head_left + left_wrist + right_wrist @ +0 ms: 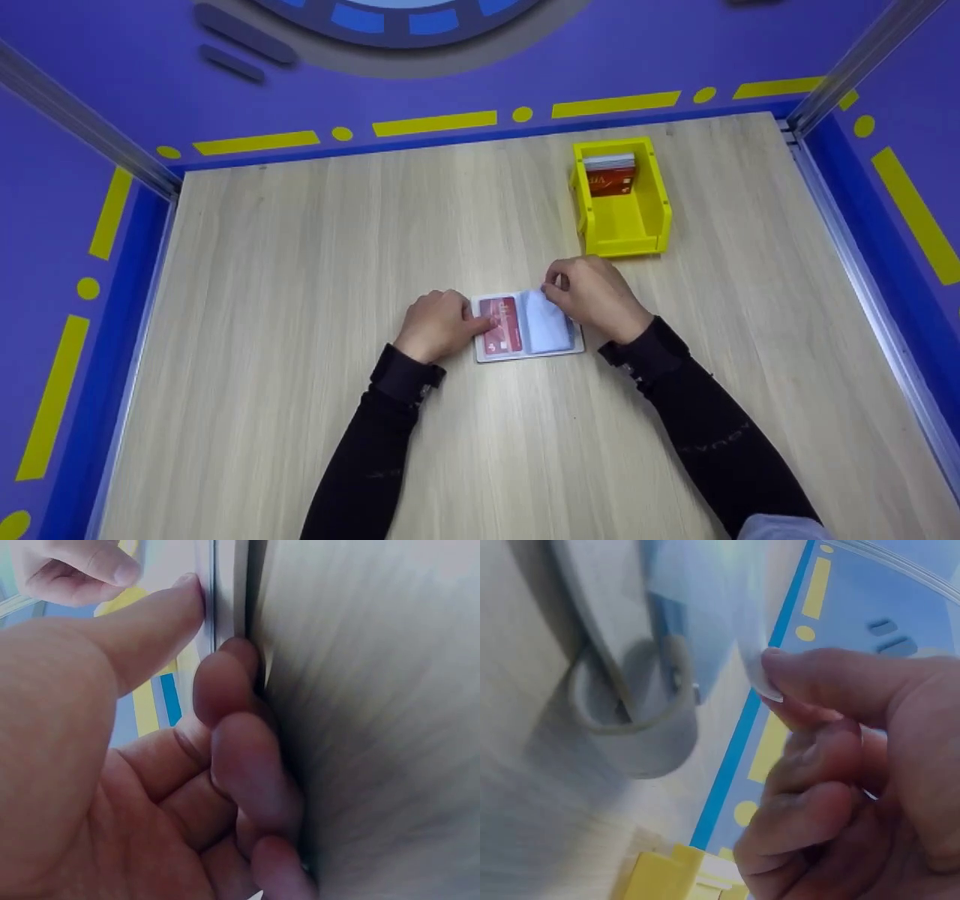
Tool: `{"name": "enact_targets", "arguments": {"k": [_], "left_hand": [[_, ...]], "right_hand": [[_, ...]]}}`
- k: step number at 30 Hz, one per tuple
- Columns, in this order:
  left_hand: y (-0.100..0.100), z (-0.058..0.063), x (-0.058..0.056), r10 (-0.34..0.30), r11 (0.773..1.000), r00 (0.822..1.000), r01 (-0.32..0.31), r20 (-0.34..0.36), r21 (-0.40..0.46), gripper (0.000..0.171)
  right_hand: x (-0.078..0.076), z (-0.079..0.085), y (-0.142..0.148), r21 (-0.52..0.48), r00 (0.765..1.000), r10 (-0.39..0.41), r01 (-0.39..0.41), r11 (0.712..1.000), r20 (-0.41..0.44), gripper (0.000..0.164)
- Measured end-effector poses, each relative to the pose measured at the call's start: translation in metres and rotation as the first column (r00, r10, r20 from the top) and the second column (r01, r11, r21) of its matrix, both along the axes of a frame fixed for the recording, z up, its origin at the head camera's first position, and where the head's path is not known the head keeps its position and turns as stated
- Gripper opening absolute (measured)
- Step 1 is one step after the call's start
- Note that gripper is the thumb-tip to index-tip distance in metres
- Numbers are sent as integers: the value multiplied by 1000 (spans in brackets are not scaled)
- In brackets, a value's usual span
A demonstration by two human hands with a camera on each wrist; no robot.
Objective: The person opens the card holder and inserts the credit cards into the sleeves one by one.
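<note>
An opened card holder (529,355) with clear plastic sleeves lies on the table between the hands. A red card (511,337) shows through its left sleeve. At the holder's left edge, the left hand (439,326) grips it, thumb on the upper face and curled fingers at the edge and underside. The right hand (600,296) pinches the upper corner of a clear sleeve (742,652) between thumb and forefinger, lifting it off the right side. A grey, rounded band (641,742) shows at the holder's edge in the right wrist view; its kind is unclear.
Behind the right hand stands a yellow open-front bin (622,246) with a stack of red cards (611,181) against its back. The wooden table (300,247) is bordered by blue-purple panels (450,94) at the back and both sides.
</note>
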State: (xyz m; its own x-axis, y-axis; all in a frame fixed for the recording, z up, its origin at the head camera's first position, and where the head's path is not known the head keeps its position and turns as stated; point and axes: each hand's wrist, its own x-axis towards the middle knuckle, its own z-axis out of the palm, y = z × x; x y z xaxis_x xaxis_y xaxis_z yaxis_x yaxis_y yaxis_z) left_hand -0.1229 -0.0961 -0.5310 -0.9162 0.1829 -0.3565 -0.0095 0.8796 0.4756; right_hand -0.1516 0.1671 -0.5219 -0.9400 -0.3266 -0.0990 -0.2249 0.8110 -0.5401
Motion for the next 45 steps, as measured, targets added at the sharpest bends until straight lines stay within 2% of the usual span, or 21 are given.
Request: {"name": "enact_targets", "arguments": {"k": [3, 6, 9, 13, 17, 23, 27, 33, 45], "left_hand": [[0, 0, 0, 1, 1000, 1000, -1, 3, 1, 54], [0, 0, 0, 0, 1000, 1000, 0, -2, 3, 55], [0, 0, 0, -6, 1000, 1000, 6, -15, 5, 55], [-1, -1, 0, -18, 1000, 999, 18, -32, 0, 55], [-1, -3, 0, -28, 1000, 999, 28, -44, -5, 54], [-1, -4, 1, -37, 999, 998, 37, -49, 0, 52], [-1, -4, 0, -43, 999, 997, 44, -64, 10, 52], [-4, -3, -1, -46, 999, 996, 48, -80, 18, 58], [-3, -3, 1, -47, 999, 995, 47, -89, 6, 63]], "right_hand": [[1, 0, 1, 8, 998, 14, -14, 1000, 62, 20], [1, 0, 0, -26, 996, 38, -36, 999, 83, 24], [1, -1, -4, -117, 995, 50, -39, 992, 86, 29], [2, -5, -15, -258, 992, 53, -22, 966, 112, 31], [3, -8, -31, -319, 990, 63, -19, 947, 129, 27], [4, -17, -50, -279, 990, 51, -12, 960, 133, 22], [4, -22, -57, -224, 994, 60, -39, 974, 88, 20], [4, -23, -65, -192, 995, 93, -84, 978, 39, 21], [4, -25, -62, -223, 984, 143, -117, 968, 103, 26]]}}
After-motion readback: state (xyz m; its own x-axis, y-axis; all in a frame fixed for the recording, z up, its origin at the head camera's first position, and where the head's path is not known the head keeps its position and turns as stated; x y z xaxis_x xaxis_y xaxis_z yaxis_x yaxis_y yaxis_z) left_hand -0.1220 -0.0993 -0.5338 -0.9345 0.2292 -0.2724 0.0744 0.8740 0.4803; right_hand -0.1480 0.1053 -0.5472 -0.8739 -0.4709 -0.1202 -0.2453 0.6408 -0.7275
